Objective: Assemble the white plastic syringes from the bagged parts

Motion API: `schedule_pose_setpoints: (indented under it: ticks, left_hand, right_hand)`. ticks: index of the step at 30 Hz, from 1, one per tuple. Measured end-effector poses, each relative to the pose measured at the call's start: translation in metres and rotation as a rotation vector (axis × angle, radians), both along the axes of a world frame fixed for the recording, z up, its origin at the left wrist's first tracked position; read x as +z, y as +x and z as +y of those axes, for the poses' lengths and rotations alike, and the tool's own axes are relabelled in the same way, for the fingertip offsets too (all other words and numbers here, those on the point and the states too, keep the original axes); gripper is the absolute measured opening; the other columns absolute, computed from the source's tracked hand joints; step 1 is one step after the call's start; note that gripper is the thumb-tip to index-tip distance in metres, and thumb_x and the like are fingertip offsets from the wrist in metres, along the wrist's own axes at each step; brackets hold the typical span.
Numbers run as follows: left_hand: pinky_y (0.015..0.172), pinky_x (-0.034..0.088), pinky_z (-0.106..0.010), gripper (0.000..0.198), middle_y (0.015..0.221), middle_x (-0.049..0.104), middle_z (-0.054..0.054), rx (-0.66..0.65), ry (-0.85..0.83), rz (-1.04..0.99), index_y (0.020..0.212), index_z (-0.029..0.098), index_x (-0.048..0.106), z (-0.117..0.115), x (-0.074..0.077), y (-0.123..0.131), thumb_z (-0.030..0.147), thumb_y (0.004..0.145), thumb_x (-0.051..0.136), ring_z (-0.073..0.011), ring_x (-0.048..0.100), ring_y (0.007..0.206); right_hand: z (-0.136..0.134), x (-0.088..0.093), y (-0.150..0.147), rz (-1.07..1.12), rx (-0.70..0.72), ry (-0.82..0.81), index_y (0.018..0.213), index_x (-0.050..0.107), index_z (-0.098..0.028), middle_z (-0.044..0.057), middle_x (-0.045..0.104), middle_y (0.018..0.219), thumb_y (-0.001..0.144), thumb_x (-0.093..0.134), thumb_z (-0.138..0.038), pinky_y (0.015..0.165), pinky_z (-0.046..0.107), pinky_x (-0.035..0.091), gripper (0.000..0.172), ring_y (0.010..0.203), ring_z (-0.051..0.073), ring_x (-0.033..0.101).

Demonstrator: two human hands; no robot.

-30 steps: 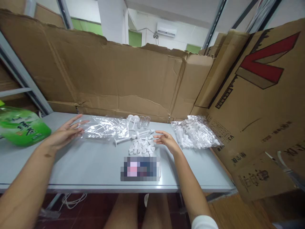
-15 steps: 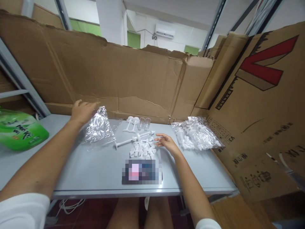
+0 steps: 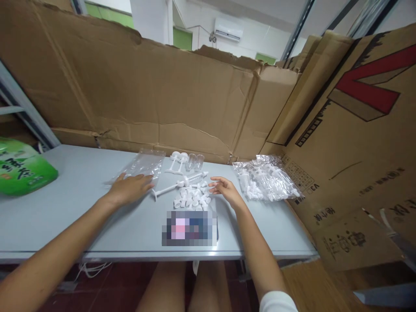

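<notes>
My left hand (image 3: 131,189) lies flat with its fingers stretched over the near edge of a clear plastic bag (image 3: 147,164), which is spread out on the table. My right hand (image 3: 224,189) hovers or rests at the right side of a pile of small white plastic pieces (image 3: 191,197); its fingers are loosely bent and apart, with nothing seen in them. Between the hands, a white syringe-like tool (image 3: 182,183) with a clear ribbed barrel lies slantwise. Behind it are two white plungers (image 3: 177,163) and two clear barrels (image 3: 195,162).
Clear bags filled with white syringe-like parts (image 3: 268,180) lie at the right. A blurred-out phone-like device (image 3: 191,229) sits near the table's front edge. A green bottle (image 3: 24,169) stands at the far left. Cardboard walls (image 3: 182,99) bound the table (image 3: 107,234) behind and at the right.
My left hand has come down and toward me from the raised, crumpled bag, which now lies flatter. My right hand has barely moved. The view has shifted slightly.
</notes>
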State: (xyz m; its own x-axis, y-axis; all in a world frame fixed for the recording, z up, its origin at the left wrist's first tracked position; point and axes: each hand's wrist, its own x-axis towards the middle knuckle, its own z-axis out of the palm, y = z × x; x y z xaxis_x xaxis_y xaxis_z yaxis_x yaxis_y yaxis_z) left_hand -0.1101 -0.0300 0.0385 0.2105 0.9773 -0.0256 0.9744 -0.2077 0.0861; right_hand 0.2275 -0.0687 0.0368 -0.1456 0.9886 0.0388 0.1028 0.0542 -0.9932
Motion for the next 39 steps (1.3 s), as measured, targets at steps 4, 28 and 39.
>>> schedule_pose_setpoints:
  ticks: [4,28,39]
  left_hand:
    - [0.103,0.003,-0.053,0.058,0.139,0.034,-0.012,-0.018,-0.040,-0.028,0.132,0.027,0.037,0.000,-0.009,-0.025,0.056,0.082,0.025,-0.0282,0.030,0.128]
    - [0.100,0.011,-0.054,0.055,0.139,0.035,-0.012,-0.047,0.155,-0.034,0.127,0.024,0.041,-0.004,-0.008,-0.042,0.055,0.083,0.029,-0.0285,0.027,0.128]
    - [0.091,0.032,-0.037,0.046,0.118,0.059,-0.005,-0.212,0.250,-0.154,0.113,0.023,0.054,-0.006,0.014,0.055,0.049,0.082,0.033,-0.0242,0.052,0.107]
  right_hand:
    - [-0.007,0.005,0.000,-0.258,0.194,0.169,0.114,0.052,-0.021,0.010,0.058,0.114,0.073,0.059,-0.034,0.091,0.041,0.040,0.044,0.106,0.022,0.054]
    - [-0.002,-0.001,0.005,-0.395,0.035,0.333,0.109,0.057,-0.025,0.004,0.057,0.119,0.077,0.052,-0.028,0.099,0.040,0.031,0.033,0.114,0.019,0.048]
    - [0.002,-0.004,0.006,-0.352,-0.146,0.350,0.099,0.061,-0.021,0.006,0.064,0.104,0.078,0.049,-0.029,0.088,0.037,0.042,0.025,0.098,0.019,0.058]
